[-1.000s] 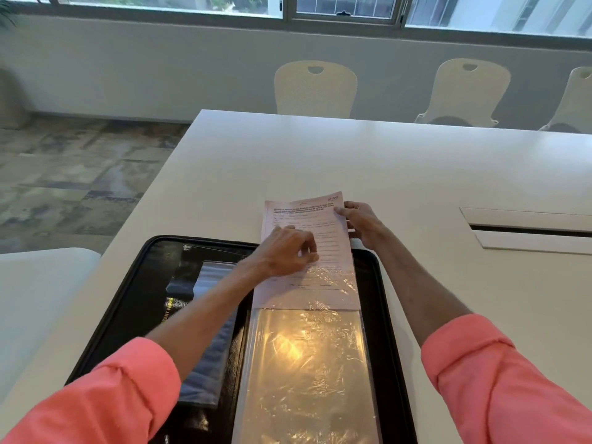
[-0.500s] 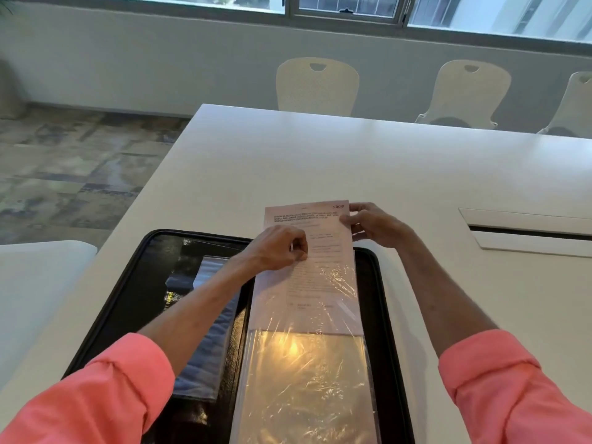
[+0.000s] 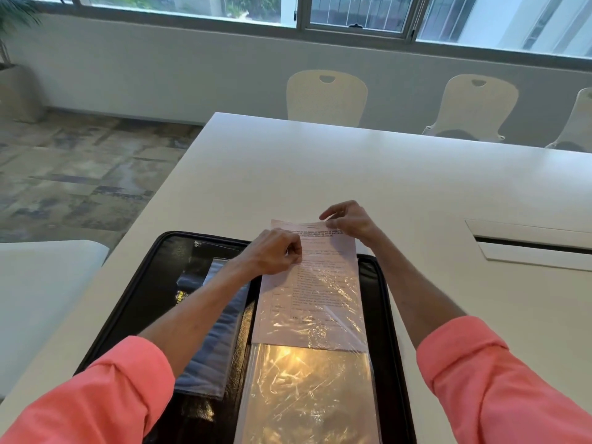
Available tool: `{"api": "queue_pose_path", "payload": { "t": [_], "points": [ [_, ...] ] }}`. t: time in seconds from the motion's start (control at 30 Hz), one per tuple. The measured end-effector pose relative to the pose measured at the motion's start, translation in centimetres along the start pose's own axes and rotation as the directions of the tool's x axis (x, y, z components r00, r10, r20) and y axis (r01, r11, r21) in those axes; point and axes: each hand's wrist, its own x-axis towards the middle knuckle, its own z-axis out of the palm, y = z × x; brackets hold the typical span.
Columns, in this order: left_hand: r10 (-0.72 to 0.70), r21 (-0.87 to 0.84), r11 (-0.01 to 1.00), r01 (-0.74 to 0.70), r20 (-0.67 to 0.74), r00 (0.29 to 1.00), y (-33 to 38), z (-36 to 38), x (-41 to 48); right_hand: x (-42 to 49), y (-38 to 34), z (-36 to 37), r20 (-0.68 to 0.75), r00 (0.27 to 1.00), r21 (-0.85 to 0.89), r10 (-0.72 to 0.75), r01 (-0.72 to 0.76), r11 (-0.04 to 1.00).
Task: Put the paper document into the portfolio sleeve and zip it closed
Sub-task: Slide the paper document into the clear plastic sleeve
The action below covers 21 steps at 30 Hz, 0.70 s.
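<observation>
well, the white tabletop (image 3: pixel 320 161) runs out of view on the right and near sides, a cable slot (image 3: pixel 531 245) cut into it at right. on it lies an open black zip portfolio (image 3: pixel 166 261), its near end cut off by the lower edge and much of its inside hidden under the forearms; the zip is too small to make out. a clear sleeve (image 3: pixel 310 395) lies lengthwise on the portfolio's right half, its lower end out of view, its empty part washed out by yellow glare. a second, grey-blue sleeve (image 3: pixel 211 357) on the left half is largely covered by the left forearm. the paper document (image 3: pixel 323 248) is partway into the clear sleeve: its lower part sits under crinkled film, its top end sticks out past the portfolio's far rim over the tabletop; the print is too blurred to read. the left hand (image 3: pixel 275 251) has a narrow grip, thumb and forefinger pinching the clear sleeve's open edge at the sheet's left side. the right hand (image 3: pixel 349 219) pinches the document's top right corner in its grip. counted: one tabletop, three pale chairs (image 3: pixel 326 97) beyond it, the rightmost cut off, one portfolio, two sleeves, one sheet, two hands.
</observation>
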Motion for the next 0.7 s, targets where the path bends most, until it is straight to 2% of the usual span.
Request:
{"api": "queue_pose_path", "payload": {
  "t": [0.2, 0.33, 0.57, 0.7],
  "points": [
    [0.018, 0.026, 1.0, -0.015, -0.087, 0.996, 0.1, 0.7, -0.1, -0.7, 0.5, -1.2, 0.148, 0.987, 0.004, -0.071, 0.071, 0.997],
    [0.019, 0.018, 1.0, -0.018, -0.091, 0.996, -0.2, 1.2, 0.1, -1.4, 0.8, -1.9, 0.303, 0.952, -0.051, -0.045, 0.063, 0.997],
    [0.033, 0.017, 0.999, -0.031, -0.116, 0.993, 0.2, 1.3, -0.4, -2.6, 0.7, -1.2, 0.464, 0.883, -0.057, -0.071, 0.11, 0.992],
    [0.024, 0.015, 1.0, -0.022, -0.132, 0.991, 0.3, 1.3, -0.5, -3.2, 0.4, -0.5, 0.505, 0.863, -0.17, -0.022, 0.124, 0.978]
  ]
}}
